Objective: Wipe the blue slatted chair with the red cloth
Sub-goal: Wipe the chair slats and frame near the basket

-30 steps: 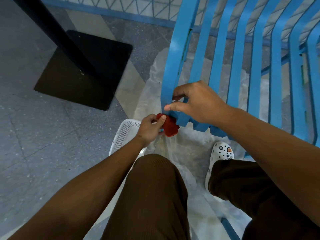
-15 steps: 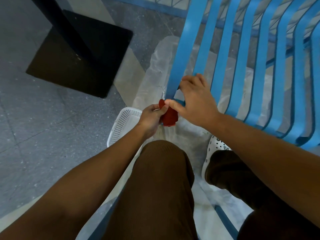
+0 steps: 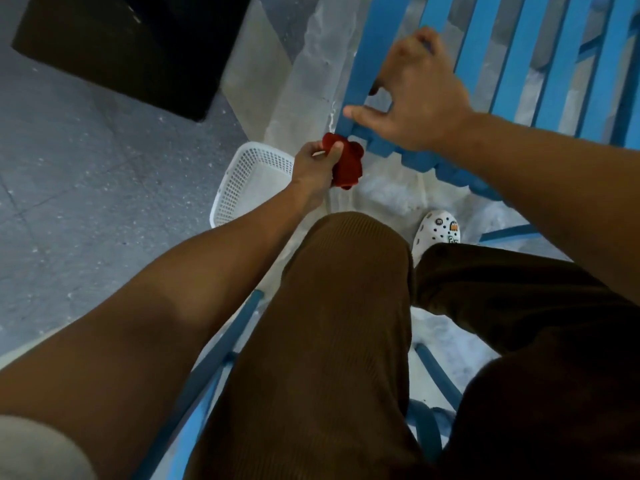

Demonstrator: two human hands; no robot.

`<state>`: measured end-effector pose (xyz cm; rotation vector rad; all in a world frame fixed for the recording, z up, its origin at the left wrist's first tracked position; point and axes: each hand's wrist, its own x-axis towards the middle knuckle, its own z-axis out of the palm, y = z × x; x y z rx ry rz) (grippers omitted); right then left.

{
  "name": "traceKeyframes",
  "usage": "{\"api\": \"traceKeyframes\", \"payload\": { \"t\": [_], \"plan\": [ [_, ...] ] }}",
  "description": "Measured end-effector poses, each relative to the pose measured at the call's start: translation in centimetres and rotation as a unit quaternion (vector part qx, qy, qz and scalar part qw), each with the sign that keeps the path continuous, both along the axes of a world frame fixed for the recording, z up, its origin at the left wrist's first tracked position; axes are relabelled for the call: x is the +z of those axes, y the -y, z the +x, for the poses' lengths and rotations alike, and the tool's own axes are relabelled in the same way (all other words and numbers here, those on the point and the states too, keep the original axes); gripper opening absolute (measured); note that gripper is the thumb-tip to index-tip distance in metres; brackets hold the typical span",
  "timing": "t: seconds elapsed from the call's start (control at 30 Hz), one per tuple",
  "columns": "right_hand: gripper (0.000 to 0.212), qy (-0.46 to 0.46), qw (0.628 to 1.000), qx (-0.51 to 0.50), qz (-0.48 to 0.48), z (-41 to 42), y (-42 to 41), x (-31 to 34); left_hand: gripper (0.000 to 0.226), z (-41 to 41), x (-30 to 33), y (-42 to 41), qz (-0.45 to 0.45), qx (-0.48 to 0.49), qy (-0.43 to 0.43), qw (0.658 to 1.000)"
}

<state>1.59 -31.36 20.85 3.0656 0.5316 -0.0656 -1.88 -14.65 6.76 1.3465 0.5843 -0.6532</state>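
The blue slatted chair [image 3: 498,60] fills the upper right, its slats running up and away from me. My right hand [image 3: 419,98] grips the leftmost slats near the front edge, thumb stretched out to the left and fingers curled around a slat. Just left of the chair's front corner my left hand [image 3: 313,164] is closed on the bunched red cloth [image 3: 348,164], which hangs a little below and beside that corner. I cannot tell whether the cloth touches the chair.
A white perforated basket [image 3: 242,181] stands on the grey floor left of my knee. A black table base [image 3: 121,43] lies at the upper left. Clear plastic sheeting [image 3: 304,81] covers the floor under the chair. My brown-trousered legs and a white clog [image 3: 438,230] are below.
My right hand has slid further up the left slats and taken hold of one. The left hand with the cloth has drawn slightly away from it, down and left.
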Motion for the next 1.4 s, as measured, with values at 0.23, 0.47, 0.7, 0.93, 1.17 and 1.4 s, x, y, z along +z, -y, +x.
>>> {"api": "traceKeyframes", "payload": {
  "t": [0.23,0.47,0.7,0.93,1.17,1.4],
  "plan": [
    [0.082,-0.012,1.000,0.012,-0.016,0.0,-0.3,0.0,0.030,0.0,0.6,0.1,-0.009,-0.004,0.018,1.000],
    [0.072,-0.002,1.000,-0.008,0.013,-0.3,-0.1,0.1,0.032,0.0,0.4,0.2,-0.028,0.006,0.050,0.998],
    [0.079,-0.017,0.999,0.017,-0.036,0.3,0.1,-0.7,0.046,-0.8,-2.8,2.5,-0.013,0.054,-0.051,0.997],
    [0.075,-0.034,0.998,0.013,-0.041,0.2,-0.1,-0.2,0.040,-1.1,-3.9,3.0,-0.025,0.083,-0.073,0.994],
    [0.074,-0.033,0.999,0.011,-0.040,0.1,0.0,-0.3,0.034,-1.3,-4.8,2.5,-0.036,0.109,-0.098,0.989],
    [0.073,-0.035,0.998,0.009,-0.048,0.1,-0.1,-0.3,0.021,-1.2,-4.7,2.6,-0.088,0.125,-0.088,0.984]
  ]
}}
